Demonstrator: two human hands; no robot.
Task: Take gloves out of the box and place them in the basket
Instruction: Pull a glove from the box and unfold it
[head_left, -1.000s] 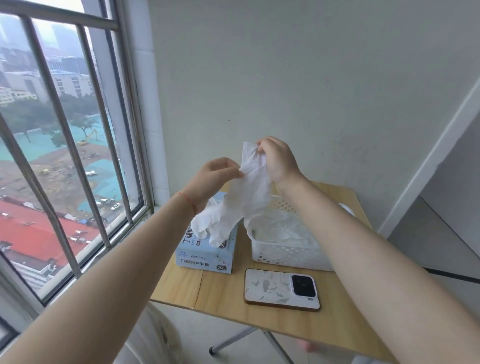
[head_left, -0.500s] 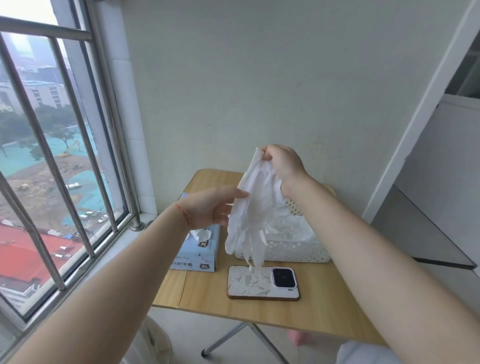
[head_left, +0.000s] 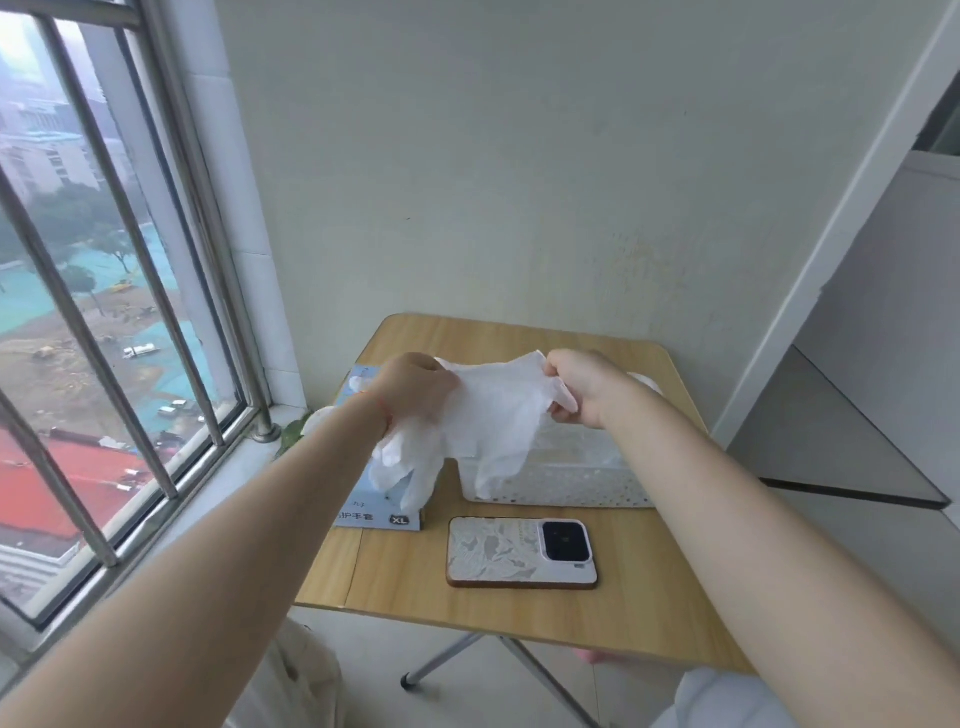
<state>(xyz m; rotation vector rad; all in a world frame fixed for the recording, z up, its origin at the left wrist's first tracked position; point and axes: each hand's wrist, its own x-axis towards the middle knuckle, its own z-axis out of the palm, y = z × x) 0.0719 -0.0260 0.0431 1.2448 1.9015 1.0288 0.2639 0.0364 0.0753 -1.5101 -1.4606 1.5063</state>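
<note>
A white glove (head_left: 498, 415) is stretched between my two hands above the table. My left hand (head_left: 415, 389) grips its left part, and my right hand (head_left: 576, 387) pinches its right end. More white glove fingers (head_left: 400, 467) hang below my left hand over the light blue glove box (head_left: 374, 514), which lies at the table's left side and is largely hidden by my left arm. The white perforated basket (head_left: 571, 486) stands just right of the box, under my right hand, with white gloves inside.
A phone (head_left: 522, 553) in a pale patterned case lies face down on the wooden folding table (head_left: 519, 608), in front of the basket. A barred window (head_left: 104, 312) runs along the left, and a plain wall stands behind the table.
My left hand has taken hold of the glove, which earlier hung from my right hand alone. Both hands have come down lower, over the box and basket, and spread the glove sideways.
</note>
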